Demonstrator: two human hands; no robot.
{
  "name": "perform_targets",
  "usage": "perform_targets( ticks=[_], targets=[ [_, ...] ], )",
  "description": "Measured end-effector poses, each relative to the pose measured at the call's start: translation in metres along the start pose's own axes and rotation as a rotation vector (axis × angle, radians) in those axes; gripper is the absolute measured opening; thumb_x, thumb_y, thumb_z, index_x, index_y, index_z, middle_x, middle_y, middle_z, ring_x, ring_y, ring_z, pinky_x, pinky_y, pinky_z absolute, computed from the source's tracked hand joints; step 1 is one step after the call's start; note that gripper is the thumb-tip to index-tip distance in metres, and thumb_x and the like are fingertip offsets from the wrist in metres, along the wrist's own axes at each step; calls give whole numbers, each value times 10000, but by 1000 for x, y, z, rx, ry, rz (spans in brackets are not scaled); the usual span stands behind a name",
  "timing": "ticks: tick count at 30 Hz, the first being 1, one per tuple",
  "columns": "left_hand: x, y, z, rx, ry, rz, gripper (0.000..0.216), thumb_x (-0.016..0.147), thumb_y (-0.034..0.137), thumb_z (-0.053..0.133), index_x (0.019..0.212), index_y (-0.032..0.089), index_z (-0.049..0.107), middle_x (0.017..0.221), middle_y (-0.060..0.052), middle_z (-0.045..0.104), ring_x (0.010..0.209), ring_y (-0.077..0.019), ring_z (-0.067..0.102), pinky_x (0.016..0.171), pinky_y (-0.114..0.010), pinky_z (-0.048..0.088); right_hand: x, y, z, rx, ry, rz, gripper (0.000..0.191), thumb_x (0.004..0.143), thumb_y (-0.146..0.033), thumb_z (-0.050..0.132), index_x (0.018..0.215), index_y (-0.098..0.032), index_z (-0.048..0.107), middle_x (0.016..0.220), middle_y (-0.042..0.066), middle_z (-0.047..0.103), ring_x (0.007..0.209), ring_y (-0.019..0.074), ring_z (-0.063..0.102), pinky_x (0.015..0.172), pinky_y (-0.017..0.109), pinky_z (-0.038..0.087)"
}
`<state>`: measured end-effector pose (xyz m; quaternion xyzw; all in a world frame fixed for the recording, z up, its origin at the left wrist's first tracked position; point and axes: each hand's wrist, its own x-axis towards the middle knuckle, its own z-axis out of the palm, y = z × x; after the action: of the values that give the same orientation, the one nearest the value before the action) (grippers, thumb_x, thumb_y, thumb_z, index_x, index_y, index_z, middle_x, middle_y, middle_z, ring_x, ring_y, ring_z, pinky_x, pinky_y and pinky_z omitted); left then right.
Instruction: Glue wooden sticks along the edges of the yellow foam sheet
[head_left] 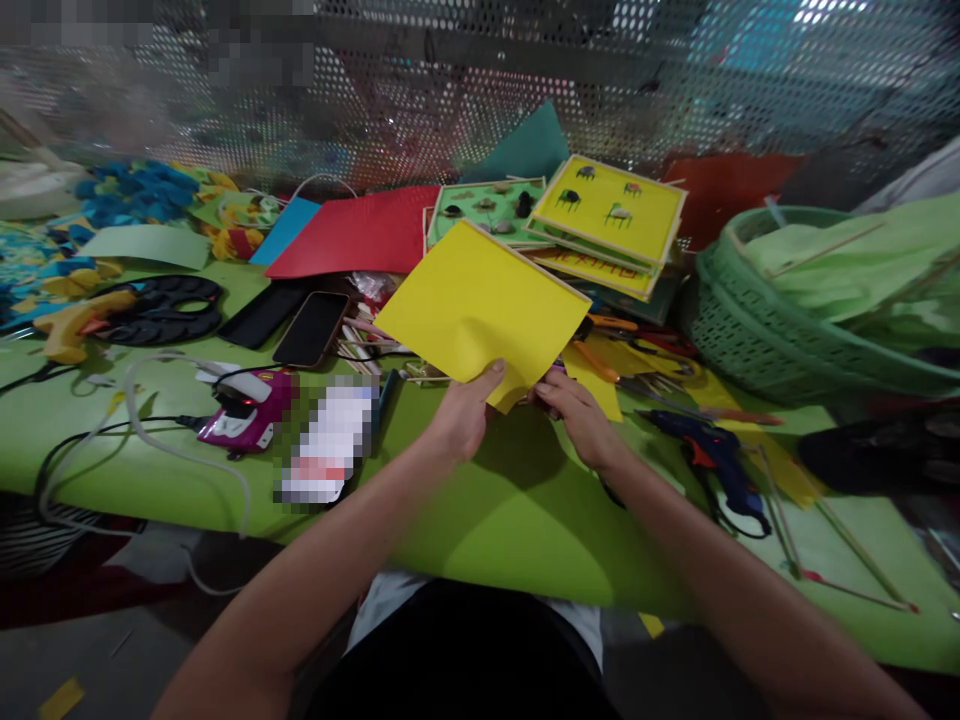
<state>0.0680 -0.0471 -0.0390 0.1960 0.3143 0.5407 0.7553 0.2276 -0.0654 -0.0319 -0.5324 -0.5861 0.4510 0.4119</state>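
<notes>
A yellow sheet [472, 300], probably craft foam or card, is held up over the table, tilted, with a thin stick strip along its upper right edge. My left hand [466, 412] grips its near corner, thumb on top and fingers underneath, and the sheet buckles slightly by the thumb. Close to the sheet's lower right edge, my right hand [581, 415] is closed with the fingers curled. A small dark purple bit shows at its fingertips, too hidden to name.
Framed panels [611, 215] are stacked behind the sheet, beside a red sheet [360, 235]. A green basket [750, 310] stands right, near a blue glue gun [697, 450]. Phones [311, 328], a yellow glue gun [75, 322] and a purple device [247, 410] with cables lie left.
</notes>
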Motion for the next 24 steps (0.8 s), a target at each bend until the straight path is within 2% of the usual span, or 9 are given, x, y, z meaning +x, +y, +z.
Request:
perform_targets(
  ticks=[6, 13, 19, 24],
  targets=[
    [-4, 1, 3, 60, -2, -25, 405, 897, 191, 718, 1300, 219, 690, 1412, -120, 663, 1370, -302, 577, 1210, -493, 384, 1, 8, 4, 40, 3, 25, 240, 837, -469, 586, 759, -243, 576, 780, 10, 574, 761, 196, 497, 731, 336, 424],
    [-4, -3, 3, 64, -6, -27, 385, 891, 184, 718, 1271, 242, 701, 1390, -95, 682, 1353, -313, 588, 1183, -498, 416, 1, 7, 2, 56, 22, 40, 187, 765, -369, 563, 637, -242, 512, 669, -10, 487, 666, 176, 435, 655, 330, 374],
    [-7, -3, 8, 28, -23, 2, 391, 913, 137, 669, 1295, 219, 676, 1348, -85, 710, 1310, -284, 626, 1166, -474, 437, 0, 5, 2, 46, 29, 29, 167, 753, -344, 534, 626, -244, 495, 680, -5, 480, 679, 181, 432, 665, 336, 372],
    [-5, -1, 5, 32, -31, -16, 416, 902, 188, 706, 1314, 239, 674, 1385, -97, 685, 1341, -298, 602, 1172, -461, 433, -1, 2, 3, 27, 22, 22, 127, 740, -317, 519, 639, -244, 495, 682, -4, 474, 693, 185, 420, 657, 331, 358]
  ],
)
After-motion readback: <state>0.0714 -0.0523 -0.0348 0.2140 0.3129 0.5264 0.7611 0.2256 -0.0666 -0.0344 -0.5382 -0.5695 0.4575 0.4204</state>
